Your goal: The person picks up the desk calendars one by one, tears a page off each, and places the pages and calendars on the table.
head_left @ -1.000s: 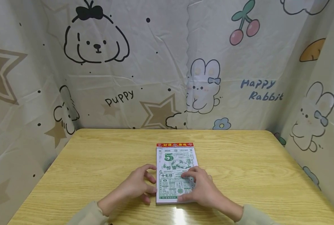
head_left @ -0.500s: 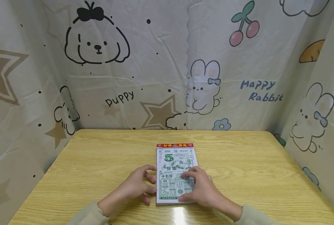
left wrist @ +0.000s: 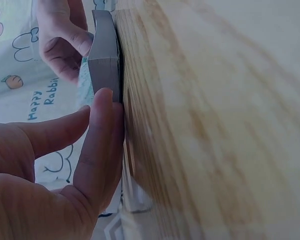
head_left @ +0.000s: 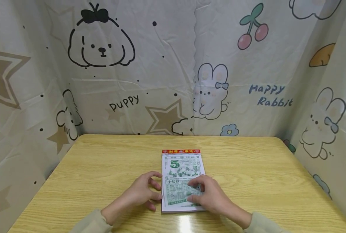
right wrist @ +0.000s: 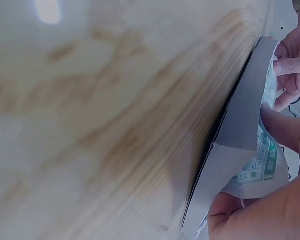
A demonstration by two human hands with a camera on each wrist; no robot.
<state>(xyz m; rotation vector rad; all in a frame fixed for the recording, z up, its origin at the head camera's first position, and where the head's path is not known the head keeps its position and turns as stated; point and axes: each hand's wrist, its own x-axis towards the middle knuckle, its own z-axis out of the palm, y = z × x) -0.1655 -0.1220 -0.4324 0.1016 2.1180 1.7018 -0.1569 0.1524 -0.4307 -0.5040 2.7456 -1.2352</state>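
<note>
A thick tear-off calendar lies flat on the table, with a red strip along its top and green print with a large 5 on its front page. My right hand pinches the lower right part of the top page between thumb and fingers. That page bulges away from the block in the right wrist view, where the bent page shows between thumb and fingers. My left hand stays at the block's left side, fingers gently bent, fingertips touching or very near its edge.
The calendar stands near the front middle of the wood-grain table. Behind and at both sides hangs a pale curtain printed with puppies, rabbits and stars. Light-coloured sleeves cover the forearms.
My right thumb has moved up and inward toward the fingers, and the top page's lower part has buckled and shifted off the page beneath. My left hand has kept its place.
</note>
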